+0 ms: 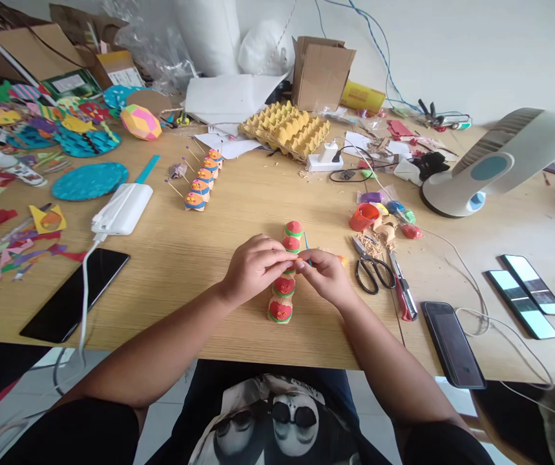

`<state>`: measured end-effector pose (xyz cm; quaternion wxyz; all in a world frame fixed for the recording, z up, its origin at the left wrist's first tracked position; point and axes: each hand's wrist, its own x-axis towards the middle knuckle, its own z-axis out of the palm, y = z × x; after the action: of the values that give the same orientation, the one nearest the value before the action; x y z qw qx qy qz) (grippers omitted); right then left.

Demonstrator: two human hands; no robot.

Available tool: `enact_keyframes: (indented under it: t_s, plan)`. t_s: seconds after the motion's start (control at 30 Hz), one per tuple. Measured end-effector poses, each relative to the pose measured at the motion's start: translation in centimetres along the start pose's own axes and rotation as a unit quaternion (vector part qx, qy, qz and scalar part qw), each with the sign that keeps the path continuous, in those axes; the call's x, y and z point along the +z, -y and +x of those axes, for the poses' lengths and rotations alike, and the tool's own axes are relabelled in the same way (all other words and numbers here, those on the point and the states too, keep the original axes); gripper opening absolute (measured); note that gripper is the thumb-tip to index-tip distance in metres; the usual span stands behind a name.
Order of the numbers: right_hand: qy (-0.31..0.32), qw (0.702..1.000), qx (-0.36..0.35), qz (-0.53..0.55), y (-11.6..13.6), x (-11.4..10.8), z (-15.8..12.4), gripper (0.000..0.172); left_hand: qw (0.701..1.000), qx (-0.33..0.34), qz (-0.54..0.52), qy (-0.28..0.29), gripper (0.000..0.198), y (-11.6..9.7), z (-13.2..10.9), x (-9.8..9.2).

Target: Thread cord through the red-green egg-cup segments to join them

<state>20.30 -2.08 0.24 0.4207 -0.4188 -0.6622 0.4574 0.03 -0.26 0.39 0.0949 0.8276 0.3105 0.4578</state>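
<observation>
An egg-carton strip caterpillar lies lengthwise before me, its bumps painted red with green bands and dotted with small yellow bits. Above its middle, my left hand is closed in a pinch, fingertips meeting those of the other hand. My right hand is also closed, with a thin blue stick sticking up from its fingers. A tiny orange-yellow bit shows where the fingertips meet; which hand grips it I cannot tell. Farther left stands a second caterpillar, orange and blue, with cotton swabs poking out.
Right of my hands lie black-handled scissors, a utility knife, a red cup and clay lumps. Phones and a white fan stand farther right. A power bank, paper crafts and a yellow egg tray are left and behind.
</observation>
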Motion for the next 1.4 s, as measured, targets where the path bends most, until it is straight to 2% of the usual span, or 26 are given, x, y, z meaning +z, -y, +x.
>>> enact_keyframes:
  t_s: [0.2,0.43,0.7,0.9,1.03,1.2,1.4]
  plan:
    - [0.005,0.991,0.056,0.121,-0.4,0.3,0.3,0.037,0.991,0.078,0.102,0.025,0.017,0.1,-0.2,-0.5]
    - [0.016,0.982,0.08,0.167,-0.5,0.1,0.4,0.034,0.985,0.109,0.135,0.019,0.017,0.0,-0.1,-0.9]
    - [-0.006,0.983,0.092,0.162,0.1,0.0,0.3,0.036,0.994,0.068,0.078,0.022,0.017,0.2,-0.4,-0.6]
    - [-0.027,0.979,0.102,0.176,0.0,0.0,0.6,0.037,0.995,0.049,0.085,-0.035,0.021,0.1,-0.1,-0.6]
    - [-0.064,0.981,0.101,0.151,-0.2,-0.2,0.6,0.037,0.994,0.029,0.092,-0.054,0.018,0.1,0.3,-0.8]
    - [-0.081,0.989,0.092,0.081,-0.4,-0.5,0.6,0.051,0.995,0.042,0.082,-0.037,0.018,0.2,0.3,-0.6]
    - [-0.047,0.994,0.06,0.073,-0.2,-0.3,0.5,0.038,0.997,0.036,0.069,0.001,0.018,0.3,0.0,0.1]
